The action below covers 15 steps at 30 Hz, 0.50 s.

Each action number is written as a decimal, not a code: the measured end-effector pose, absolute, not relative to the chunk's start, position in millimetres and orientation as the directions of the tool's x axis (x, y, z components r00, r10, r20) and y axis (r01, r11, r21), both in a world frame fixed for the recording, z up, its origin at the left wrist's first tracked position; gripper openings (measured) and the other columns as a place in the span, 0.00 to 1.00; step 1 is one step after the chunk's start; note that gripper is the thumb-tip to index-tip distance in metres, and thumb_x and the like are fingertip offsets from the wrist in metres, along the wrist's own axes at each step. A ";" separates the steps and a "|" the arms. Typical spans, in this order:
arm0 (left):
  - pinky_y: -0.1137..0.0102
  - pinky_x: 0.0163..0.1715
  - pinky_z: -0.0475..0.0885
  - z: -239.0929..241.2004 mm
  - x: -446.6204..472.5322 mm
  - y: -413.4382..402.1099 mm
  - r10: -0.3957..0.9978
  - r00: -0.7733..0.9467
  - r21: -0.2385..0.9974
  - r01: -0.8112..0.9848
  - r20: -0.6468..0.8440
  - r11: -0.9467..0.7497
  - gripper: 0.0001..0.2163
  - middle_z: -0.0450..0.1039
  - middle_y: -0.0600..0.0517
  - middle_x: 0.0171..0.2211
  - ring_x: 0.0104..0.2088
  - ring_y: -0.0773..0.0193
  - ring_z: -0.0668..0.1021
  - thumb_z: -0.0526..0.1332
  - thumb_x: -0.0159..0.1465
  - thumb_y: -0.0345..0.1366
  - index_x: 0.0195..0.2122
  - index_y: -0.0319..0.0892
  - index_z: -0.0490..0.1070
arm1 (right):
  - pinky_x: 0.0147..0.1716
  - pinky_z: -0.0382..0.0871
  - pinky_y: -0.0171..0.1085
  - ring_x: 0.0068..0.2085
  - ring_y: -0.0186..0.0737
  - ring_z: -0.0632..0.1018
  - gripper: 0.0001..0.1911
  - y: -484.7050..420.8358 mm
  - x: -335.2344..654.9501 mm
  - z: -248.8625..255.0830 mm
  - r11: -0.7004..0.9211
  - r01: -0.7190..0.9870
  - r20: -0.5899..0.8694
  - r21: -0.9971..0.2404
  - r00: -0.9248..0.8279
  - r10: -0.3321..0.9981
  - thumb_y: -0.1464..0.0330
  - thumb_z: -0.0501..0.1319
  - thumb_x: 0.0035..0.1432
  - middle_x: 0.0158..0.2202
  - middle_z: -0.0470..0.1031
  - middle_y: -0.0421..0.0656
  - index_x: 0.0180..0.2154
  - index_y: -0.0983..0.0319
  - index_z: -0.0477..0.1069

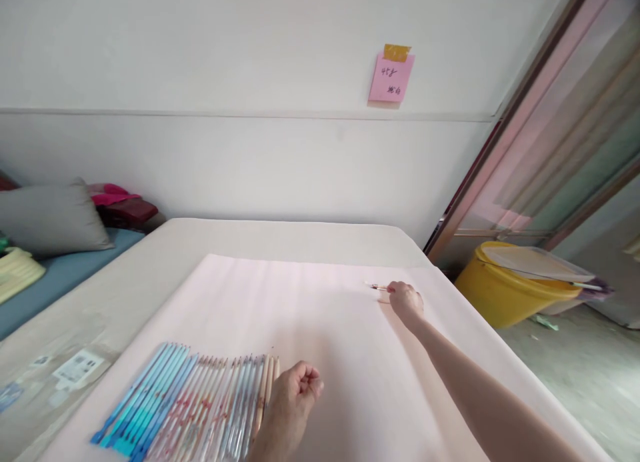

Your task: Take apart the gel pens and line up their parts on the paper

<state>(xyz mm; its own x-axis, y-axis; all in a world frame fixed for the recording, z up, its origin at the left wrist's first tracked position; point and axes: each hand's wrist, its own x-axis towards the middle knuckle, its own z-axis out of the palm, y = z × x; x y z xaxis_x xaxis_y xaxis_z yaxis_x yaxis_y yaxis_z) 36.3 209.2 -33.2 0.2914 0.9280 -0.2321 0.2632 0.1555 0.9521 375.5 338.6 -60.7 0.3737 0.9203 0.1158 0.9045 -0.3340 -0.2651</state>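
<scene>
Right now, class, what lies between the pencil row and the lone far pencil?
Head view: only bare pink sheet between the pencil row and the lone pencil.

A pink paper sticky note (391, 79) with dark handwriting hangs on the plain white wall (200, 49), held at its top by a strip of yellow tape (397, 51). At the left, a grey fabric cushion (50, 219) lies on a blue mat (60, 275), with a magenta cloth (113, 194) just behind it. Clear plastic wrappers with a printed white label (65, 369) lie on the beige tabletop (165, 249). At the right, a round yellow plastic bucket (505, 292) stands on the grey floor (590, 375), a translucent flat lid (537, 262) resting across it, beside a brown-framed glass door (500, 149).
</scene>
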 end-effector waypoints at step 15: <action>0.73 0.22 0.61 -28.3 39.3 208.7 0.939 0.288 0.954 0.282 -0.185 0.101 0.06 0.69 0.53 0.20 0.22 0.67 0.69 0.56 0.51 0.36 0.25 0.40 0.69 | 0.44 0.58 0.44 0.50 0.46 0.67 0.18 263.0 323.7 -66.2 -0.307 0.920 0.084 -0.242 0.335 0.938 0.71 0.45 0.57 0.52 0.66 0.44 0.45 0.55 0.67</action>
<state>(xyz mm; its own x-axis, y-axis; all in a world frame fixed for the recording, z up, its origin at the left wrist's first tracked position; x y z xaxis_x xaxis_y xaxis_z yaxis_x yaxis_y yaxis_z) 39.3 208.7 -28.3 0.2884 0.9394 -0.1853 0.2823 0.1015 0.9539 323.7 263.0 -66.2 0.3352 0.9384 0.0843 0.9203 -0.3070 -0.2423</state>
